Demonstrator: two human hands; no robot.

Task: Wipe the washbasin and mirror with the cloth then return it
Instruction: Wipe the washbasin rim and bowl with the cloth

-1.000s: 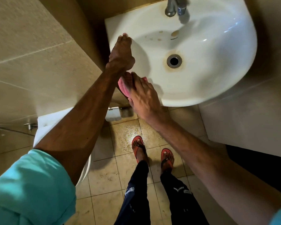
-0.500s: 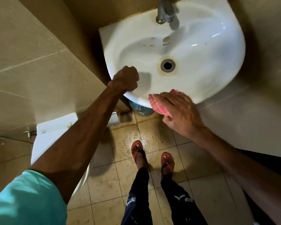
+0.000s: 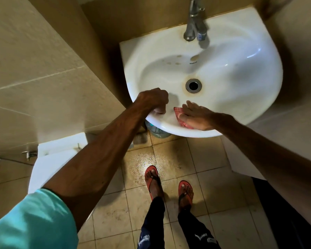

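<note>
The white washbasin (image 3: 241, 72) hangs on the wall ahead, with a metal tap (image 3: 194, 27) at its back and a stained drain (image 3: 193, 85) in the bowl. My right hand (image 3: 196, 115) lies flat on the red checked cloth (image 3: 178, 112) and presses it onto the basin's front rim. Only the cloth's left and lower edges show from under the palm. My left hand (image 3: 153, 101) is curled into a fist and rests on the front-left rim, a little left of the cloth. The mirror is out of view.
A tiled wall runs close along the left. Below it stands a white toilet cistern (image 3: 61, 150). A clear bottle (image 3: 156, 131) sits on the floor under the basin. My feet in red flip-flops (image 3: 152, 178) stand on wet floor tiles. A dark opening lies at the lower right.
My right hand slid the cloth along the basin's front edge and up onto the top of the rim. My left hand drew back from the rear-left rim to the front-left rim and curled.
</note>
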